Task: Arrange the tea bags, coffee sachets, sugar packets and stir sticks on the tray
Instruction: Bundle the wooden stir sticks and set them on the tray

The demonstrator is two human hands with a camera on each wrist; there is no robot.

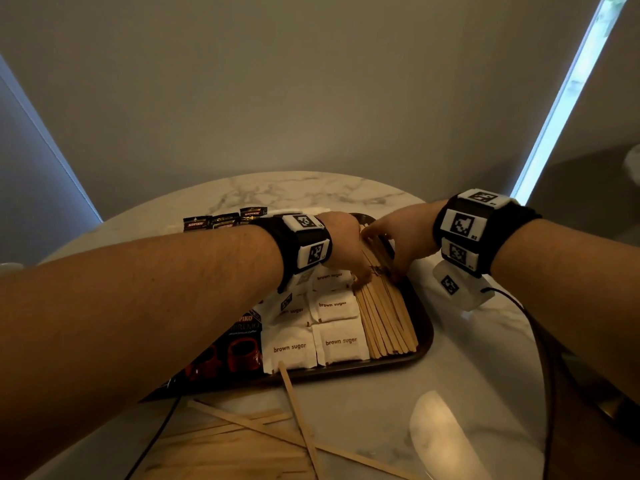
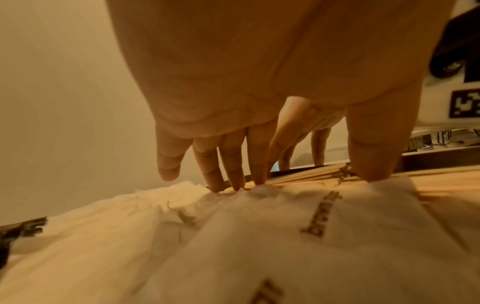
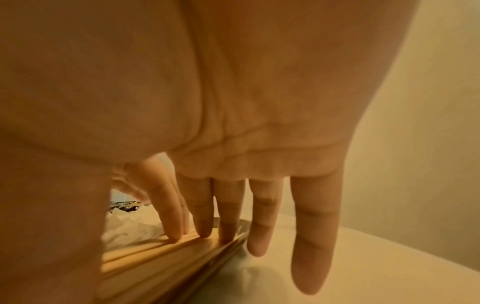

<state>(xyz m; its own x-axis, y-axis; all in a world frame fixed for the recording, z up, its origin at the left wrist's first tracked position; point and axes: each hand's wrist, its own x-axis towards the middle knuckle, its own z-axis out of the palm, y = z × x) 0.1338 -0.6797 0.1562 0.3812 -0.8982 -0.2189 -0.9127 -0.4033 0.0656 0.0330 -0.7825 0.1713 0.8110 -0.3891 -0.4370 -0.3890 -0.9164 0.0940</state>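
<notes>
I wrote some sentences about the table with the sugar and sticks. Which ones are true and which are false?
1. Both hands, the left hand and the right hand, touch the stir sticks on the tray. True.
2. The white packets say "salt". False: they say "brown sugar".
3. Every stick is on the tray. False: loose sticks lie on the table.
4. The table top looks like marble. True.
5. The tray is bright red. False: it is dark.
</notes>
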